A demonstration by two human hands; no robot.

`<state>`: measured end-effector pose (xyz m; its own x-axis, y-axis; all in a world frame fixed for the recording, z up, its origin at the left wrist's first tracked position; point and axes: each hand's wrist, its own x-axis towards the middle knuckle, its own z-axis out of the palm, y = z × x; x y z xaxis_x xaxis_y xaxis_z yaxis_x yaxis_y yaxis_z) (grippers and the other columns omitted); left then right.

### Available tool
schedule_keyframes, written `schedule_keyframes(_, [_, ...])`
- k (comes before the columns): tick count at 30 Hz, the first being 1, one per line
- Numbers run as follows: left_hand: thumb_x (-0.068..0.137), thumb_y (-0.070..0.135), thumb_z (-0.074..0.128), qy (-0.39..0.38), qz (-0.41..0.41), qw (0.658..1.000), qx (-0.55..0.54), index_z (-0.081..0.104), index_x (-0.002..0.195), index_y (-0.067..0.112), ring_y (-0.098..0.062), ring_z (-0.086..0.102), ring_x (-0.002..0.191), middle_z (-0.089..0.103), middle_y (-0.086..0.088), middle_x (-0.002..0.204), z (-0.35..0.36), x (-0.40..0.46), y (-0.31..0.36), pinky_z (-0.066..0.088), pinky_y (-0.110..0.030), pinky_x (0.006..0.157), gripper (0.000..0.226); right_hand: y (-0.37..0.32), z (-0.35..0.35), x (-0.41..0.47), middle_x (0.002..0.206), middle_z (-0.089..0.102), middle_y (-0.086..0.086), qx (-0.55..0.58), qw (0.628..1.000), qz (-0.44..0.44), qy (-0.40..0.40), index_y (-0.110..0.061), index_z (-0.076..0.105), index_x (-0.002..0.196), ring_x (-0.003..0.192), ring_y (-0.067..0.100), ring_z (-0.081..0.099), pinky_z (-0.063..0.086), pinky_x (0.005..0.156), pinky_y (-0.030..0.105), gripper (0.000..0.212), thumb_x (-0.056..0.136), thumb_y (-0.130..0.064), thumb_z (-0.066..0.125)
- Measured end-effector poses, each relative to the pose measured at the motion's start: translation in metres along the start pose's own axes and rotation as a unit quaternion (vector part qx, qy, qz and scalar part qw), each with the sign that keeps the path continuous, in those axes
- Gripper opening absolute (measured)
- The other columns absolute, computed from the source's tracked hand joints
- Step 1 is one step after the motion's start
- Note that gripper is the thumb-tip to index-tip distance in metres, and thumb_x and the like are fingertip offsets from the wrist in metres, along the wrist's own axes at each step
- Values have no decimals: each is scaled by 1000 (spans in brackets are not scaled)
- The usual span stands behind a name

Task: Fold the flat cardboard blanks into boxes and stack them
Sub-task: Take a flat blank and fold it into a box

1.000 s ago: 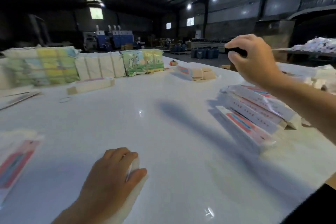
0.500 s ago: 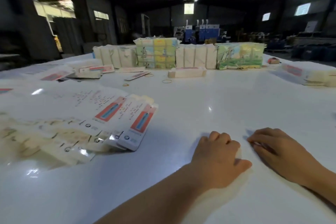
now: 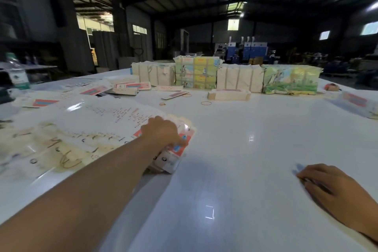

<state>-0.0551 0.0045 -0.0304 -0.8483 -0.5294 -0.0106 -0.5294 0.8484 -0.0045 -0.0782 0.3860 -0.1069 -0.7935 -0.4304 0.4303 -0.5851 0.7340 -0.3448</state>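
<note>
Left hand (image 3: 161, 133) reaching out over the near end of a fanned spread of flat blanks (image 3: 98, 129), fingers curled down onto the top pieces; fingertips hidden under the knuckles, so whether a blank is pinched or only pressed cannot be told. Blanks under the hand white with red and blue print, edges smeared by motion blur. Farther left, spread blurred to pale streaks and dark squiggles, print unreadable.

Right hand (image 3: 335, 192) low at the right, palm down, fingers loosely bent and touching the table (image 3: 235, 139); something thin and pale possibly under the fingertips, too blurred to name. Wrist cut off by the frame edge.

Table white and glossy, showing ceiling-light reflections. Rubber bands (image 3: 206, 103) loose near the far middle. One folded box (image 3: 229, 94) lying alone in front of a row of wrapped bundles (image 3: 225, 77) along the far edge, some plain cream, some with coloured pictures. More loose blanks (image 3: 131, 86) at far left. Plastic-wrapped pack (image 3: 360, 104) at right, partly cut off. Bottle (image 3: 17, 73) at far left, blurred.

Room a dim warehouse: dark roof beams, scattered lamps, bright openings at left, blue machines (image 3: 249, 49) behind the bundles.
</note>
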Motion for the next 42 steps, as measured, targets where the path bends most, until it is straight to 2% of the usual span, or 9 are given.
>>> schedule_keyframes(3, [60, 73, 67, -28, -7, 1000, 8, 49, 117, 15, -20, 48, 92, 48, -5, 101, 12, 8, -9, 39, -30, 67, 84, -1, 0, -1, 102, 54, -33, 3, 1000, 5, -4, -52, 56, 85, 92, 11, 58, 33, 83, 4, 53, 78, -1, 70])
schedule_keyframes(5, [62, 64, 73, -38, 10, 999, -27, 55, 111, 12, -16, 54, 77, 53, -1, 83, 11, 13, -8, 41, -27, 58, 74, -1, 1, -1, 103, 54, -34, 4, 1000, 4, -4, -53, 56, 85, 94, 9, 57, 34, 82, 5, 51, 80, -3, 70])
schedule_keyframes(11, [55, 43, 87, -62, -53, 985, -151, 44, 114, 8, -24, 60, 84, 58, -6, 88, 9, 19, -7, 53, -34, 74, 81, -7, -2, -1, 100, 57, -29, 7, 1000, 3, -13, -42, 62, 83, 97, 8, 56, 40, 83, 26, 40, 82, -3, 66])
schedule_keyframes(17, [79, 24, 67, 38, -61, 985, -157, 42, 106, 13, -14, 54, 65, 50, -4, 76, 1, 19, 6, 46, -25, 54, 39, -10, -4, 2, 103, 62, -19, -1, 1000, 4, -28, -28, 72, 89, 100, 6, 55, 38, 83, 24, 21, 87, -9, 63])
schedule_keyframes(21, [93, 24, 51, 81, 20, 963, -256, 45, 93, 19, -14, 61, 70, 57, -1, 81, -10, 0, 38, 54, -30, 66, 8, -12, -7, 6, 106, 63, -16, -1, 999, 13, -38, -27, 72, 90, 104, 6, 54, 37, 86, 22, 19, 89, -11, 61])
schedule_keyframes(27, [94, 36, 45, 41, 203, 923, -324, 48, 91, 28, -16, 65, 67, 60, 6, 91, 6, -66, 101, 55, -25, 61, 9, -11, -9, 11, 102, 55, -18, -13, 999, 17, -35, -23, 71, 98, 100, 5, 47, 31, 81, 12, 17, 92, -16, 56])
schedule_keyframes(36, [95, 43, 36, 85, 318, 897, -294, 45, 87, 22, -18, 68, 73, 65, 4, 106, 52, -93, 106, 59, -30, 65, 24, -8, -9, 11, 112, 63, -2, -13, 998, 33, -46, -10, 69, 103, 99, 21, 55, 46, 83, 35, 22, 93, -14, 49])
schedule_keyframes(39, [86, 51, 32, 81, 336, 889, -301, 46, 90, 20, -18, 68, 73, 64, 6, 106, 49, -93, 103, 59, -28, 64, 34, -14, -16, 11, 81, 66, -7, 140, 983, 113, 40, -17, 67, 83, 75, 12, 59, 44, 68, 25, 28, 95, -6, 44])
schedule_keyframes(42, [94, 44, 35, 127, 350, 884, -284, 45, 89, 20, -17, 67, 71, 65, 5, 105, 50, -92, 103, 58, -28, 62, 26, -16, -26, 16, 63, 60, 6, 447, 860, 223, 109, -11, 68, 78, 48, 19, 53, 39, 44, 30, 36, 98, -9, 38])
